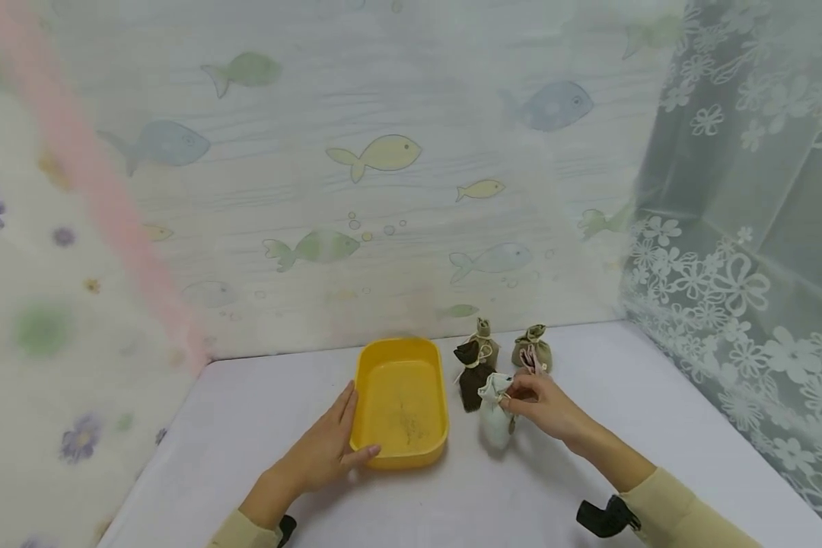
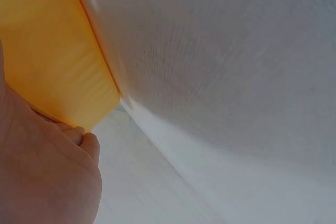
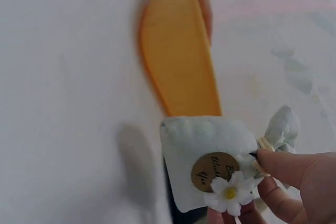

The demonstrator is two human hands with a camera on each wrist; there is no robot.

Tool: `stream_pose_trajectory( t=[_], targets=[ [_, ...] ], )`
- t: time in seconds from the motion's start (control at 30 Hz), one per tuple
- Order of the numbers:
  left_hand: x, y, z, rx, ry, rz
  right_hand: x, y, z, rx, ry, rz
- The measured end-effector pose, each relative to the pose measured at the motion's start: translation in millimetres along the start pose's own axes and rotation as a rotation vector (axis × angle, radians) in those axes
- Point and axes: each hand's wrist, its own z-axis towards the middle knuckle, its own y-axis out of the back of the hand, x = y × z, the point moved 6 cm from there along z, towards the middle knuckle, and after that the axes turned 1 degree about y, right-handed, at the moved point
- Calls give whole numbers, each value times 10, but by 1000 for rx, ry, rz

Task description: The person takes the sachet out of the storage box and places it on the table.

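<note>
My right hand (image 1: 537, 403) pinches a pale, whitish cloth drawstring pouch (image 1: 496, 422) at its tied neck. In the right wrist view the pouch (image 3: 205, 145) bears a round brown label (image 3: 212, 171) and a white flower (image 3: 230, 191) with a yellow centre. My left hand (image 1: 318, 449) rests against a yellow rectangular tray (image 1: 399, 462). Its straight fingers lie along the tray's left side and its thumb lies at the near left corner. In the left wrist view the hand (image 2: 47, 166) meets the tray's outer wall (image 2: 63, 51).
Behind the pale pouch stand a dark brown pouch (image 1: 476, 384), a tan pouch (image 1: 486, 346) and an olive-brown pouch (image 1: 530, 350). A pinkish piece of cloth (image 1: 534, 361) shows above the right hand. A fish-print curtain (image 1: 383, 198) backs the white table (image 1: 274, 388); sheer floral cloth (image 1: 740, 289) borders the right.
</note>
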Motion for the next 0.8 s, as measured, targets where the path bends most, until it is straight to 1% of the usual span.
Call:
stream_pose_trajectory(
  t=[0.1,0.23,0.3,0.43,0.53,0.63,0.7,0.8],
  targets=[
    [0,16,5,-20,-10,-2,-98,43,-50,-47,-21,2],
    [3,23,32,-14,-13,-2,-197,104,-93,-97,-58,-29],
    [0,31,48,-12,-15,8,-227,119,-109,-105,-67,-47],
    [-31,70,100,-9,-27,10,-234,144,-126,-116,-51,-79],
    [-50,89,131,13,-13,-23,-228,151,-132,-117,-50,-93],
    [-53,79,134,40,20,-87,-232,158,-152,-108,-64,-105],
    [-48,63,118,51,37,-143,-232,174,-184,-89,-68,-117],
    [-25,77,55,41,45,-207,-231,213,-246,-36,-64,-135]
  ],
)
